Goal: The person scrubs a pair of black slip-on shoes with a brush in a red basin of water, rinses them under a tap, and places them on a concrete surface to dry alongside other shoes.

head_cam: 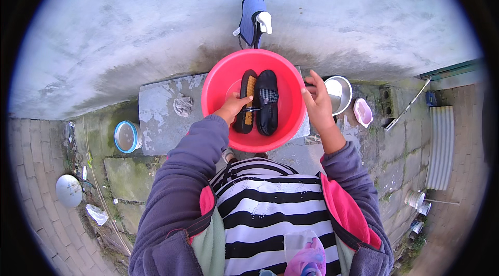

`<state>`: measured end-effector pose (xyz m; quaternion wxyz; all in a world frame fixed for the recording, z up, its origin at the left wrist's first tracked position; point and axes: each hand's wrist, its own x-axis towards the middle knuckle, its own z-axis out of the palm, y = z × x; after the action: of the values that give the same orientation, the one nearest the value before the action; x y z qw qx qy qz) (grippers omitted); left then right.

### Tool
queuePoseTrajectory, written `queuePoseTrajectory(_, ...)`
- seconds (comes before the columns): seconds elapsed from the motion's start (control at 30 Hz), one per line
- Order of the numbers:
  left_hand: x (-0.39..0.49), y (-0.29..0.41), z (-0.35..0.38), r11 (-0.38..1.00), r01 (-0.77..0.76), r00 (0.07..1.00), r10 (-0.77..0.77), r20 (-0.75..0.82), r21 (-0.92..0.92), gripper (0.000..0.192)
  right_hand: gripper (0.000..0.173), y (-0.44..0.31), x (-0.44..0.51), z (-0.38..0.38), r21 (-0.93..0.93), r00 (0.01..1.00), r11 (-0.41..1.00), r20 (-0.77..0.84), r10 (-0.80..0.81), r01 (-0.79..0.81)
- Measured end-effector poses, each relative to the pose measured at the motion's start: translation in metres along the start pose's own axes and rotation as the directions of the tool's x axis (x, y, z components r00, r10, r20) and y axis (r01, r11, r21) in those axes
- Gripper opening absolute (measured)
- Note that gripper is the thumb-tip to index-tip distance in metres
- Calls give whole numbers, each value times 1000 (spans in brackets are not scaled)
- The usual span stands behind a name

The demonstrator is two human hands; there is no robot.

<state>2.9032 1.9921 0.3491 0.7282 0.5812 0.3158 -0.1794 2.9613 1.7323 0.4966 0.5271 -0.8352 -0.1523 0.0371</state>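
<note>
A red plastic basin (288, 120) stands before me with a pair of black shoes in it. The right shoe (267, 120) lies sole down, its checked lining showing. Beside it, the left shoe (243, 122) is tipped on its side, with its tan patterned sole towards the other. A small loop or hook joins the two near their middle. My left hand (233, 107) reaches over the basin's left side and grips the left shoe, thumb on the sole. My right hand (319, 102) is raised at the basin's right rim with fingers apart, holding nothing; whether it touches the rim I cannot tell.
A grey slab (156, 120) under the basin bears a crumpled rag (183, 105). A blue-rimmed bucket (127, 137) stands left. To the right are a metal bowl (343, 94) and a pink plastic container (363, 113). A wall rises behind, with a blue cloth item (251, 15) against it.
</note>
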Motion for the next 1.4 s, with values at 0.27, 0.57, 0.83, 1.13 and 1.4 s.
queuePoseTrajectory(0.27, -37, 11, -1, 997, 48, 996, -52, -69, -55, 85, 46, -99, 151, 58, -361, 830, 769, 26, -557, 528)
queuePoseTrajectory(0.57, -19, -9, 7, 998, -35, 993, 28, -114, -53, 82, 35, -95, 165, 37, -319, 664, 592, 211, -717, 740)
queuePoseTrajectory(0.83, 13, -30, 11, 992, -106, 979, 117, -165, 73, 34, 63, 15, 107, 52, -66, 961, 994, 269, -70, 91)
queuePoseTrajectory(1.13, -24, -7, 26, 663, -395, 776, 612, -156, 636, 38, 67, 114, 28, 116, -380, 785, 823, 300, 542, -422)
queuePoseTrajectory(1.4, -24, 7, 4, 741, -182, 821, 476, -315, 646, 54, 58, 139, 44, 102, -283, 819, 855, 269, 506, -435)
